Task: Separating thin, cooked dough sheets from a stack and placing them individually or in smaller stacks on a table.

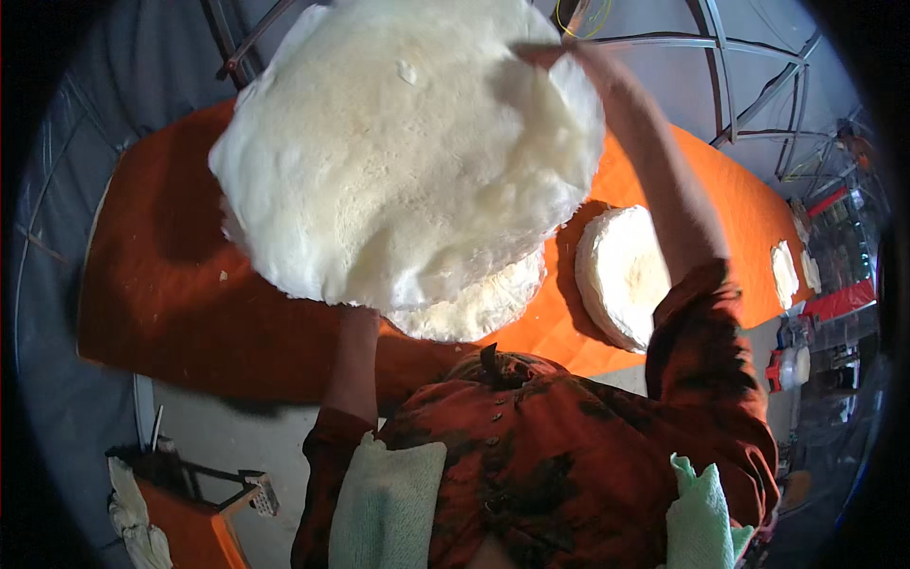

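A large, thin, round white sheet (398,163), dough-like or flatbread-like with a ragged edge, is raised and tilted in front of me. My right hand (540,55) grips its far right edge, where a flap folds over; the fingers are partly blurred. My left forearm (357,348) reaches under the near edge, so the sheet hides the left hand and its grip. Directly below lies another round off-white piece (469,306), partly covered by the raised sheet. A thick round white stack (625,274) sits on the orange table cover (284,341), near my right forearm.
Metal frame bars (725,71) and grey sheeting (64,299) surround the table. Small white pieces (784,274) lie at its right end. At lower left stands an orange-covered seat or stool (178,519) with pale cloth on it. Clutter fills the right side.
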Motion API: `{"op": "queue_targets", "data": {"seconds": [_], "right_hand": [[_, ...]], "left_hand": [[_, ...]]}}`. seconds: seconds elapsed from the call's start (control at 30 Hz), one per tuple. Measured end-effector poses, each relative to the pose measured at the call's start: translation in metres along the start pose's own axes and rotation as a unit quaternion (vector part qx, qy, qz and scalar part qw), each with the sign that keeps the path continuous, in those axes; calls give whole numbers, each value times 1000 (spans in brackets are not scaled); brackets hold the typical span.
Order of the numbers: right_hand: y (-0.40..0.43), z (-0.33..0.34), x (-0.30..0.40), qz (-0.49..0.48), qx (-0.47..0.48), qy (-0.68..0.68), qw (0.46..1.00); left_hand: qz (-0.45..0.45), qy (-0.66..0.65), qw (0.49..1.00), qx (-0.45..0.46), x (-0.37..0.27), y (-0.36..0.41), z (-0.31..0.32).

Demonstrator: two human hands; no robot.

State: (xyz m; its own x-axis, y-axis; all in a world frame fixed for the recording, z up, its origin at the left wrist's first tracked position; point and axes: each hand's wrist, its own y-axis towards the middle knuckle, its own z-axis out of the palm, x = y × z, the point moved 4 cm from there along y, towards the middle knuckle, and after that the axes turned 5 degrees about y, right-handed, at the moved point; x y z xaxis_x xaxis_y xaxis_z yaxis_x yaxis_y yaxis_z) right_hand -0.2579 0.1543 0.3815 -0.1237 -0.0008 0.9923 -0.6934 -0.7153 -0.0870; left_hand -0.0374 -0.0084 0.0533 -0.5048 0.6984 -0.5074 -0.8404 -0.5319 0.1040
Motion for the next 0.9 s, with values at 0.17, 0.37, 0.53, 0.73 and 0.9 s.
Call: {"op": "queue_targets", "data": {"seconds": [0.17, 0.37, 0.53, 0.73, 0.9], "right_hand": [[-15, -59, -187, 130, -72, 52, 988], [-29, -154, -405, 282, -119, 93, 948], [-59, -116, -372, 243, -9, 268, 932], [-44, -112, -335, 77, -32, 125, 989], [-44, -164, -373, 57, -237, -211, 947]], "left_hand": [[-31, 30, 997, 66, 44, 24, -30], [-57, 55, 994, 69, 64, -19, -15], [-185, -52, 981, -4, 36, -41, -16], [-222, 115, 958, -143, 47, -60, -62], [-237, 238, 931, -146, 77, -74, -63]]}}
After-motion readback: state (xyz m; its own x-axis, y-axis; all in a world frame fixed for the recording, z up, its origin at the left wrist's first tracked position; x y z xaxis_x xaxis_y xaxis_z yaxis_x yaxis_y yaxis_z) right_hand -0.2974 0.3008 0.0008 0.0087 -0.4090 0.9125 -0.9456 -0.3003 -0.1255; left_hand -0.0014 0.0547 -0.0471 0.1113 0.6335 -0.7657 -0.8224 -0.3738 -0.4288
